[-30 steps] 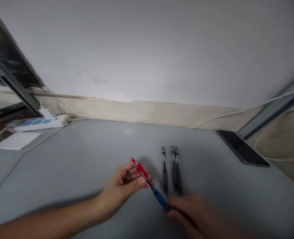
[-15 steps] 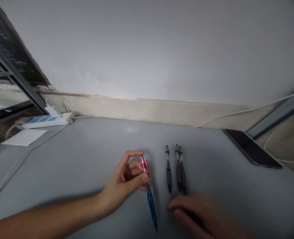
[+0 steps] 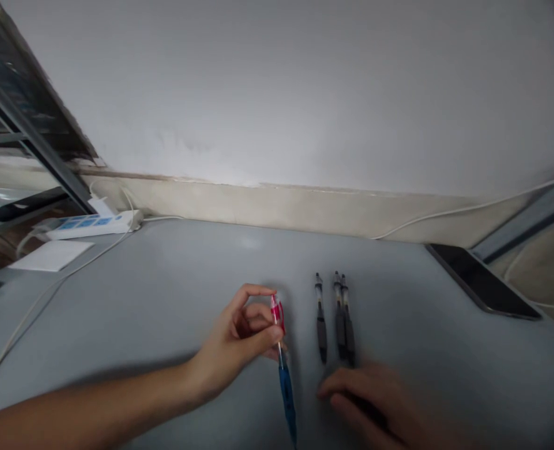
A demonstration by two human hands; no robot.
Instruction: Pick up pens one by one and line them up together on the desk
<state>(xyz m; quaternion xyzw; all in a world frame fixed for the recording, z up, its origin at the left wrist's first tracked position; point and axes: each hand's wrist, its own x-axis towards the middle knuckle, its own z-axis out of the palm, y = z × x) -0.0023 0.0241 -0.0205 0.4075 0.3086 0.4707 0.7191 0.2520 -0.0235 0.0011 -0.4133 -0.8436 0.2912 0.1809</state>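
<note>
since a second ago our red-and-blue pen (image 3: 282, 365) has swung from a slant to nearly straight down the view, and our right hand (image 3: 368, 394) has come off its blue end. we have the pen in our left hand (image 3: 242, 337), pinched by thumb and fingers at its red upper part, forefinger arched with its tip on the top end; whether the lower end touches the table (image 3: 164, 300) we cannot tell. our right hand is blurred, fingers half curled, a gap between thumb and forefinger, nothing seen in them. just beyond it lie three dark pens (image 3: 321, 319), two side by side, one slightly apart. on the grey tabletop we also see a black phone (image 3: 483, 281) at right, a white power strip (image 3: 92, 225) and white card (image 3: 54, 256) at left, and a pale wall (image 3: 281, 94) behind.
</note>
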